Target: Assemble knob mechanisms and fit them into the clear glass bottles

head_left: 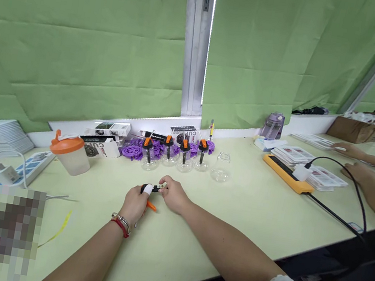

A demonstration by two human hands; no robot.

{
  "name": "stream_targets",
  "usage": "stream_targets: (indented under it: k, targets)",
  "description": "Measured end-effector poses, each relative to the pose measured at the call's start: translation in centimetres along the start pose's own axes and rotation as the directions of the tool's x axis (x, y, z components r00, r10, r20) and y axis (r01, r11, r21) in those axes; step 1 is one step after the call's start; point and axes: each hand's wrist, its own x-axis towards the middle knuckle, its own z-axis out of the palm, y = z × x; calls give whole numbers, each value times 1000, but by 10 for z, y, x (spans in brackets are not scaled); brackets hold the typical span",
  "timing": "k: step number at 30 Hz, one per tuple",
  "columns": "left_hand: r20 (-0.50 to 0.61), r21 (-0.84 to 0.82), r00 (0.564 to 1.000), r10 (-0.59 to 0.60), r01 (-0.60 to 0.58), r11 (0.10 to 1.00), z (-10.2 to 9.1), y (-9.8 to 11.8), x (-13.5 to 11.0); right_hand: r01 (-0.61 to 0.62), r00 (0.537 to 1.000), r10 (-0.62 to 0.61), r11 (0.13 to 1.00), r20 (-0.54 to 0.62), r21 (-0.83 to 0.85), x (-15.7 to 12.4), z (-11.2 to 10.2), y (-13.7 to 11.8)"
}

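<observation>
My left hand, with a taped finger and bracelets at the wrist, is closed on a small black and orange pump head held just above the pale table. My right hand pinches the same part at its right end. Behind them stands a row of several small clear bottles with orange and black pump tops, and one clear bottle without a top. Purple plastic parts lie behind the row.
An orange-lidded cup stands at the left by a power strip. Small boxes line the sill. A yellow power strip with a black cable, card stacks and another person's hands are at the right.
</observation>
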Motion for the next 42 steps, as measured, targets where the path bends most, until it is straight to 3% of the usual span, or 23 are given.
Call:
stream_targets:
  k: [12, 42]
  targets:
    - [-4, 33, 1000, 27, -27, 999, 0, -8, 6, 22, 1000, -22, 999, -6, -43, 0, 0, 1]
    - [-11, -26, 1000, 17, -17, 1000, 0, -5, 3, 12, 1000, -12, 1000, -5, -26, 1, 0, 4]
